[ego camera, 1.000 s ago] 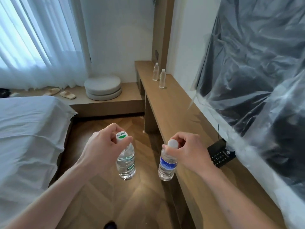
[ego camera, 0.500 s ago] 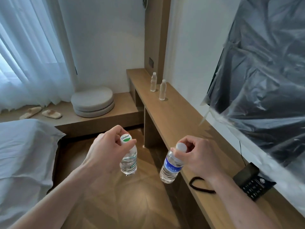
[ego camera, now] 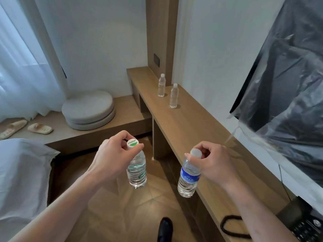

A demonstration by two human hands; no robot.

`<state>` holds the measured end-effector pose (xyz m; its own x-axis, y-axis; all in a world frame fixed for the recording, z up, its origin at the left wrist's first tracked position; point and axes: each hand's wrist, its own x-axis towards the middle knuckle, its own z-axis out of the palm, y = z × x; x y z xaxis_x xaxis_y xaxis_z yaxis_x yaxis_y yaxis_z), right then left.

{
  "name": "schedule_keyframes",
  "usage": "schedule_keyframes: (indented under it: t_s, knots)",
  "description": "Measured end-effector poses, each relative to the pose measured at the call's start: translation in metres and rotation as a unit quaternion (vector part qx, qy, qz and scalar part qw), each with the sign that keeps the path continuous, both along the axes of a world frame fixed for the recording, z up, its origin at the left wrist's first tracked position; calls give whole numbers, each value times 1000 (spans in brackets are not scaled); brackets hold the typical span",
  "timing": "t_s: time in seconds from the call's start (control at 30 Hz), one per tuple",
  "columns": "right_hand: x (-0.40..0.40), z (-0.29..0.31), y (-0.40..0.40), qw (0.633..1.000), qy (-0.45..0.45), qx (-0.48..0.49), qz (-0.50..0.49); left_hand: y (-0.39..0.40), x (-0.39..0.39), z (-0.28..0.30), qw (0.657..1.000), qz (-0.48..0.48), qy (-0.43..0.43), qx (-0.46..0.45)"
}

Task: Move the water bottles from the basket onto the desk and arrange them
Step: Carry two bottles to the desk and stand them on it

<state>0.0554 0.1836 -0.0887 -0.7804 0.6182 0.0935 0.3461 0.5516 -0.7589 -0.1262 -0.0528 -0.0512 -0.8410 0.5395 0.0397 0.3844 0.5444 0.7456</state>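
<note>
White cap (ego camera: 132,143) of the green-label bottle (ego camera: 136,172) reads "C'estbon" in green, above a green patch; cap pinched by left hand (ego camera: 114,155); green label on that bottle carries white lettering, too small and curved to read; blue-label bottle (ego camera: 188,177) in right hand (ego camera: 212,162) has white marks on the blue band, illegible; phone (ego camera: 305,222) on the bench (ego camera: 190,119) shows a round emblem and keys, unreadable; two far bottles (ego camera: 167,90) show no legible text

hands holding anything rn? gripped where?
Left hand pinches the green-label bottle at its cap; right hand pinches the blue-label bottle at its cap.
</note>
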Motion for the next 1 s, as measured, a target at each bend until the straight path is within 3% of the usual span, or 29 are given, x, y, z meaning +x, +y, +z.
schedule_keyframes:
  t_s: [0.53,0.8,1.0]
  knots:
    - [-224,-4,143,998,-35,3,46,112,-202,-4,999,45,5,-27]
    - [-316,-22,181,997,-76,1,-4,157,-333,-30,999,0,1,-53]
    - [-391,-32,198,991,-110,-21,-75,204,-447,-45,989,-101,38,-105]
